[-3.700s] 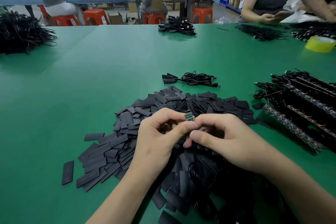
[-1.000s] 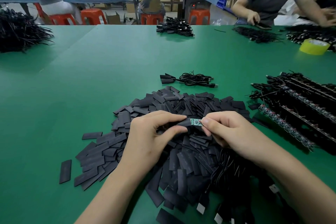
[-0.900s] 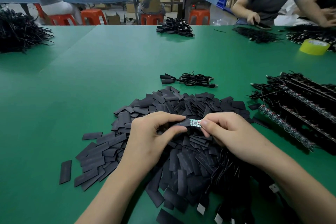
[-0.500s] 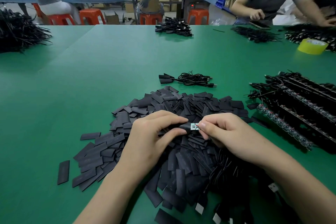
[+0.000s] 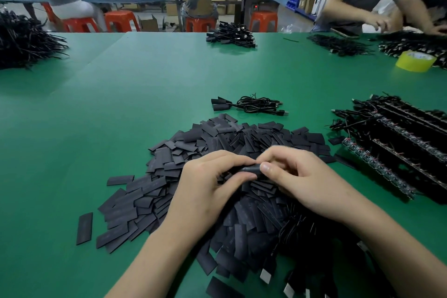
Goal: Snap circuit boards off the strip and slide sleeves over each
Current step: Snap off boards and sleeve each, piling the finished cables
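Head view: my left hand (image 5: 205, 184) and right hand (image 5: 302, 181) both pinch one sleeve (image 5: 249, 168), thumbs clamped on it. The green board that showed a moment ago is now hidden inside, so I judge this piece sleeved. It hangs just above the pile (image 5: 212, 139) near the bench's (image 5: 121, 116) front edge; strips (image 5: 399, 150) wait by the right edge.

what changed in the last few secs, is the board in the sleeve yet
Yes. The sleeve has slid fully over the board: the green end that showed half a second ago is now hidden. The left grip and right grip still pinch the sleeve. The sleeve pile, strips and cable stayed put.
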